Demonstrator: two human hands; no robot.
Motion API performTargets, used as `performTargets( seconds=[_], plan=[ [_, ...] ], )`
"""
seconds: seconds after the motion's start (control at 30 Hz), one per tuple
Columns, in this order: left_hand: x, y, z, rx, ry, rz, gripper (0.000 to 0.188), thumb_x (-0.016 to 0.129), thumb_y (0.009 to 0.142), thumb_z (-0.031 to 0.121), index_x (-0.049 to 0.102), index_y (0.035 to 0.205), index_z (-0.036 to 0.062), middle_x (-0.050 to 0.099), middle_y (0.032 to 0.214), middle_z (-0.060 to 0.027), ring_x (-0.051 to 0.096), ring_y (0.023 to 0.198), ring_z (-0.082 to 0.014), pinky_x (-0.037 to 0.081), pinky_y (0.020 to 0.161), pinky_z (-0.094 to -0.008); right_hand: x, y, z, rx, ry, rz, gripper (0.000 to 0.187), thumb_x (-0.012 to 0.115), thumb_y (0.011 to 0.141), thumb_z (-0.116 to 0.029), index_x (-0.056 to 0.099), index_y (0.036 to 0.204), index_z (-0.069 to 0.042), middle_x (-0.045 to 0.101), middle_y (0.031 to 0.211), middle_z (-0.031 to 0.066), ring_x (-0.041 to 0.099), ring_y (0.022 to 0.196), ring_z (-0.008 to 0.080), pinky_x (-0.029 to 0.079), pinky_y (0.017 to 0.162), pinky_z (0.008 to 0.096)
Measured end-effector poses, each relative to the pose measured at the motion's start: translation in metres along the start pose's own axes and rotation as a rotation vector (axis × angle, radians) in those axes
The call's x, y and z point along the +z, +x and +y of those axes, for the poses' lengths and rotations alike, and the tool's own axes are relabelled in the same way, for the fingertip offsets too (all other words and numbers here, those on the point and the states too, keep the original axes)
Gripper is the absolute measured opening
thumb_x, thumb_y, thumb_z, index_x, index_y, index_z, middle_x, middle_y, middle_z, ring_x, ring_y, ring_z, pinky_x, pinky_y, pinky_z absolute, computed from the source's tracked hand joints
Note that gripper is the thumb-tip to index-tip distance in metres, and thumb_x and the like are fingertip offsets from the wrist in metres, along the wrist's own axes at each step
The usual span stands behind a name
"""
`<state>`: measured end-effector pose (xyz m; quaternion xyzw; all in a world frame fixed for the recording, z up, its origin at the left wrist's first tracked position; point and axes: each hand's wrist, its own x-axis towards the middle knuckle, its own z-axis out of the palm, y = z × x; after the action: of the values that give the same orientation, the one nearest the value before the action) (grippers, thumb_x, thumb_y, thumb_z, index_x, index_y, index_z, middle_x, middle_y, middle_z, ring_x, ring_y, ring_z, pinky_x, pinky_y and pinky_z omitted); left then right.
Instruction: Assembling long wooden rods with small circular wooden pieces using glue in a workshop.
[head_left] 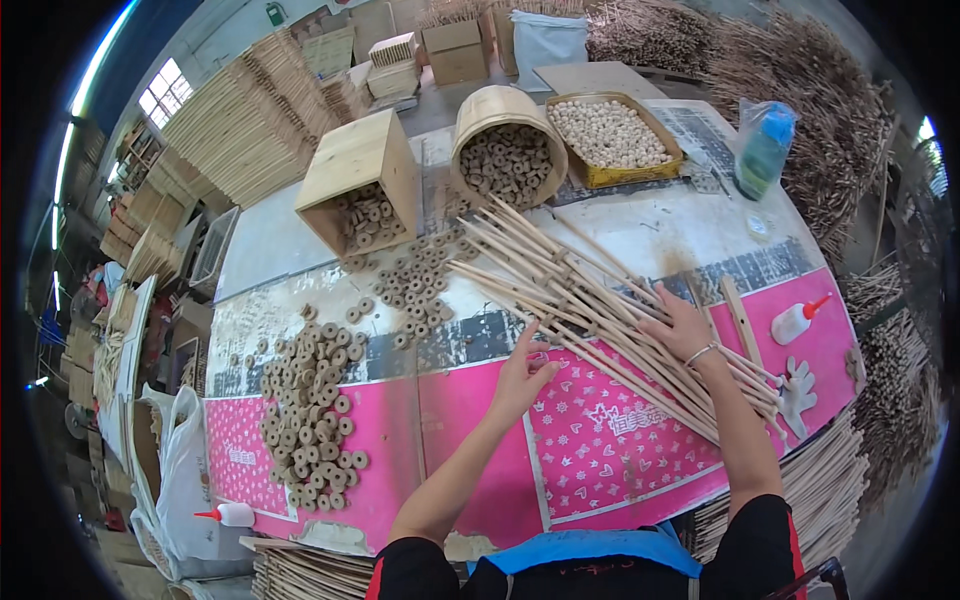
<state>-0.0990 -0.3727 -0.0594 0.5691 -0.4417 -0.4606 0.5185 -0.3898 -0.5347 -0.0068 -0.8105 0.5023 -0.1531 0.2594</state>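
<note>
A loose bundle of long thin wooden sticks [580, 305] lies slantwise across the table in front of me, some with small rings on them. My left hand [522, 375] is at the near left side of the bundle, thumb and fingers apart, holding nothing I can see. Over the right part of the sticks rests my right hand [684, 326], its thumb and fingers spread on them; a bracelet circles that wrist. To the left, many small brown wooden rings [318, 410] are heaped on the pink table cover [465, 470], with more rings [412, 285] scattered beyond.
A wooden box [360, 150] and a round wooden tub [500, 105], both tipped over, spill rings. Behind stand a yellow tray [625, 178] of pale beads and a bagged bottle [765, 150]. Glue bottles [797, 322] and a white glove [797, 397] lie near the edges.
</note>
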Motion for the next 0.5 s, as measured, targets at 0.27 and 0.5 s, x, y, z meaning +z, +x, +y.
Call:
performTargets(
  seconds=[0.27,0.5],
  plan=[
    [0.024,0.02,0.013,-0.087,-0.087,-0.09,0.073,0.064,0.095,0.003,0.028,0.157,0.0126,0.054,0.121,-0.0122,0.063,0.098,-0.0138,0.055,0.084,-0.0274,0.005,-0.017,-0.031,-0.143,-0.194,-0.144,0.126,0.086,0.058,-0.062,0.028,0.155,-0.006,0.05,0.135,0.0213,0.051,0.122,0.0396,0.042,0.103,0.0467],
    [0.042,0.036,0.002,-0.056,-0.208,-0.082,0.069,0.068,0.093,0.011,0.035,0.154,0.0096,0.056,0.127,-0.0158,0.063,0.098,-0.0142,0.053,0.078,-0.0266,0.011,-0.022,-0.03,-0.17,-0.268,-0.026,0.099,0.081,0.07,-0.043,0.035,0.152,-0.01,0.058,0.123,0.0156,0.056,0.116,0.0345,0.044,0.1,0.0459]
  ],
)
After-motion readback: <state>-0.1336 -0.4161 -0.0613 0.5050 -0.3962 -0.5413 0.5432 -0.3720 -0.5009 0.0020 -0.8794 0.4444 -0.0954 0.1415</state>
